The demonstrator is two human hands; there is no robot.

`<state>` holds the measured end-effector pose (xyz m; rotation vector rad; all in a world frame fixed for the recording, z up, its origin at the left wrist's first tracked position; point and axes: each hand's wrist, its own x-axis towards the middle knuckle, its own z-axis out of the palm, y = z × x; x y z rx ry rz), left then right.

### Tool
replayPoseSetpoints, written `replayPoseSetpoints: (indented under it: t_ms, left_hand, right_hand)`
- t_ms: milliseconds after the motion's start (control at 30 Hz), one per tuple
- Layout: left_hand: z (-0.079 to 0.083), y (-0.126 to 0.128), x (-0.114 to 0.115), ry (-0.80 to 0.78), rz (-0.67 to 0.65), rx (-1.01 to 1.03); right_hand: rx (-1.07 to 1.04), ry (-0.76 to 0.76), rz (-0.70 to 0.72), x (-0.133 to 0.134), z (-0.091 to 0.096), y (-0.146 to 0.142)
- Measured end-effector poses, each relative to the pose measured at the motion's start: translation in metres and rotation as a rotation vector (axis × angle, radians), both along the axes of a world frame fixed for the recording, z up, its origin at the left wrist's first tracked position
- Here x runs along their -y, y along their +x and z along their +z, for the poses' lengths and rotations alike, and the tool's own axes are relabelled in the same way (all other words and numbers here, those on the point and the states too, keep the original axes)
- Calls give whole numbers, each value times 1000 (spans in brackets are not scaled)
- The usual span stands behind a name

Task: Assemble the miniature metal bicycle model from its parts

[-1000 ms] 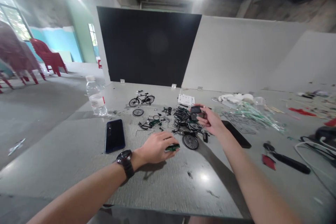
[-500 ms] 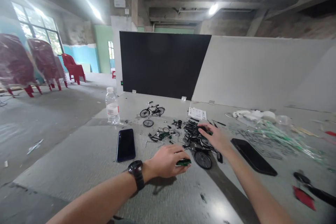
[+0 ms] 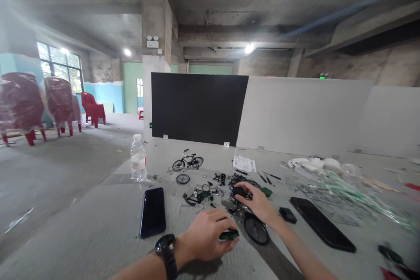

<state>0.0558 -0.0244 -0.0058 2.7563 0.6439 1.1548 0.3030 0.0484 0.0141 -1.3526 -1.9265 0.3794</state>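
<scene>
On the grey tabletop, my left hand [image 3: 210, 234] is closed around small green parts [image 3: 229, 235]. My right hand [image 3: 254, 199] reaches over a pile of black model-bicycle parts, its curled fingers around a black part [image 3: 241, 191] whose shape is mostly hidden. Just below that hand lies a spoked wheel [image 3: 256, 229]. A green piece [image 3: 266, 191] shows beside its knuckles. Left of the pile are loose green and black frame pieces [image 3: 197, 196]. Farther back stand an assembled toy bicycle [image 3: 188, 162] and a separate wheel [image 3: 183, 179] in front of it.
A water bottle [image 3: 138, 159] and a phone [image 3: 153, 212] are at left. Rightward lie a black block [image 3: 288, 215], another phone [image 3: 323, 224] and heaped clear plastic and sprues [image 3: 341, 197]. Printed sheets [image 3: 244, 164] sit before a black-and-white partition [image 3: 198, 109].
The view has tilted upward, so the table appears lower. My right hand has shifted slightly left over the pile, uncovering the green piece and the black block. My left hand keeps its green parts.
</scene>
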Motion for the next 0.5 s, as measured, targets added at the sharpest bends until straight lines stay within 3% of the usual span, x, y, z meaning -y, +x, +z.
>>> replayPoseSetpoints:
  t_ms: [233,367,500]
  left_hand:
    - [-1,0,-1,-24,11,-9]
    - [0,-1,-1,-26,15,-22]
    - [-1,0,-2,-22,9,-35]
  right_hand:
    - [-140,-23,27,-5,4,-11]
    - [-80,68,80,-15,26,-25]
    - [70,175,57,-42,52,-50]
